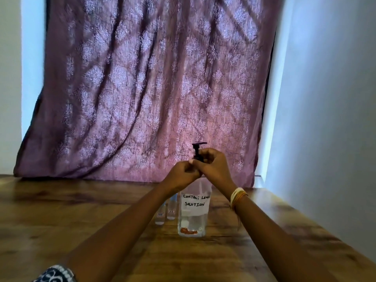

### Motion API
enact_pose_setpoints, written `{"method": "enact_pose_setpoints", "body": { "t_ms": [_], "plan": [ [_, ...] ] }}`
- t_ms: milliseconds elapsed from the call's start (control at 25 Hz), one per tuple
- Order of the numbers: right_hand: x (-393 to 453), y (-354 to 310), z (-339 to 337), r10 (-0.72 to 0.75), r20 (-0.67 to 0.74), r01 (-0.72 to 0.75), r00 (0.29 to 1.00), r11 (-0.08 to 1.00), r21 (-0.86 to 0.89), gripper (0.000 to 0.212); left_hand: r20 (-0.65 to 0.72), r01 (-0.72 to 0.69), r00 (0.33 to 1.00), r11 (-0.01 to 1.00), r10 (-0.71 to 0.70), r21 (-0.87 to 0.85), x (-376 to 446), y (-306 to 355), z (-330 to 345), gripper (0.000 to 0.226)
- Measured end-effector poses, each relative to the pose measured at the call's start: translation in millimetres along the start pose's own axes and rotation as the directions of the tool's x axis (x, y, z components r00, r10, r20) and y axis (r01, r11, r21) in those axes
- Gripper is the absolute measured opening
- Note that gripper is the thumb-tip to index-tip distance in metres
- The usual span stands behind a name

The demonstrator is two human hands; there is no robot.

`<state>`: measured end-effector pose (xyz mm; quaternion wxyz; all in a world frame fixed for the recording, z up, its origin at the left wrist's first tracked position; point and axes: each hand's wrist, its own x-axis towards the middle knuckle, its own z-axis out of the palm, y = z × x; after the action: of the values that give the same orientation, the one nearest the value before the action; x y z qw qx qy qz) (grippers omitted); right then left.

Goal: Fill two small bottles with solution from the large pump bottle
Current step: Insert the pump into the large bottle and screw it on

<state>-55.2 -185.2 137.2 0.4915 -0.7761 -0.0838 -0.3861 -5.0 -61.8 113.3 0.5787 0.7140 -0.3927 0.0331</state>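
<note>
Two small bottles (165, 210) crowd just left of the pump bottle (193, 212) mid-table; the table's (61, 216) left and near-edge stretches lie open; the wall (329, 139) hems its right edge.

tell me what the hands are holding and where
Both hands, left hand and right hand, grip the clear large pump bottle at its neck, below the black pump head.

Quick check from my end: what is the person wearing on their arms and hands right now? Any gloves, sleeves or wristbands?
No gloves: both the left hand and right hand are bare, and so are the forearms. The right wrist carries a stack of thin bangles or threads in white, yellow and orange. A dark sleeve edge with a white pattern shows near the left elbow.
</note>
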Motion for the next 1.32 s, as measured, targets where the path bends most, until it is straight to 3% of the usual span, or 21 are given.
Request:
{"method": "enact_pose_setpoints", "body": {
  "t_ms": [120, 240, 360, 440, 560, 640, 760, 880, 960, 1080, 1240, 1320],
  "plan": [
    [-4.9, 10.6, 4.1, 0.052, -0.064, -0.049, 0.997, 0.998, 0.04, 0.032, -0.035, 0.085, 0.996, 0.996, -0.087, -0.036, -7.4, -16.3, 5.7, 0.031],
    [-2.1, 13.5, 9.4, 0.081, -0.086, -0.076, 0.993, 0.995, 0.06, 0.041, -0.052, 0.032, 0.998, 0.999, -0.034, -0.041, -14.9, -23.8, 10.0, 0.017],
    [1.8, 17.9, 15.4, 0.113, -0.081, -0.104, 0.99, 0.989, 0.107, 0.044, -0.049, -0.021, 0.999, 0.999, 0.018, -0.048, -13.4, -27.7, 9.8, 0.033],
    [2.3, 22.5, 14.9, 0.089, -0.019, -0.083, 0.996, 0.97, 0.23, 0.035, -0.078, -0.059, 0.996, 0.997, 0.054, -0.058, -11.8, -35.0, 10.8, 0.048],
    [2.2, 25.9, 1.3, -0.002, 0.144, -0.073, 0.99, 0.852, 0.519, 0.005, -0.131, -0.082, 0.989, 0.993, 0.071, -0.087, -11.3, -41.4, 12.5, 0.06],
    [0.0, 20.8, -6.8, -0.026, 0.183, -0.06, 0.983, 0.891, 0.45, 0.013, -0.139, -0.101, 0.986, 0.991, 0.088, -0.086, -11.8, -41.7, 13.9, 0.058],
    [-3.0, 17.2, -2.1, 0.005, 0.036, -0.015, 0.999, 0.961, 0.276, 0.015, -0.144, -0.104, 0.985, 0.991, 0.091, -0.083, -13.3, -40.7, 15.2, 0.055],
    [-8.3, 16.4, 10.8, 0.037, -0.022, -0.03, 0.999, 0.968, 0.249, 0.031, -0.161, -0.118, 0.981, 0.989, 0.104, -0.085, -18.6, -40.1, 17.2, 0.056],
    [-7.4, 19.0, 9.0, 0.033, 0.045, -0.043, 0.998, 0.963, 0.265, 0.031, -0.168, -0.114, 0.981, 0.987, 0.093, -0.116, -20.9, -39.2, 18.0, 0.055],
    [-4.9, 21.3, -3.1, 0.011, 0.216, -0.107, 0.976, 0.892, 0.439, 0.021, -0.17, -0.101, 0.983, 0.983, 0.075, -0.151, -21.9, -37.2, 17.8, 0.048],
    [-5.4, 21.1, -4.7, 0.036, 0.131, -0.093, 0.991, 0.886, 0.455, 0.019, -0.184, -0.12, 0.979, 0.973, 0.084, -0.195, -22.7, -35.8, 18.1, 0.042],
    [-6.6, 21.3, -1.7, 0.028, 0.131, -0.08, 0.991, 0.909, 0.41, 0.03, -0.186, -0.125, 0.979, 0.968, 0.085, -0.219, -23.3, -35.9, 18.8, 0.048]
  ]
}}
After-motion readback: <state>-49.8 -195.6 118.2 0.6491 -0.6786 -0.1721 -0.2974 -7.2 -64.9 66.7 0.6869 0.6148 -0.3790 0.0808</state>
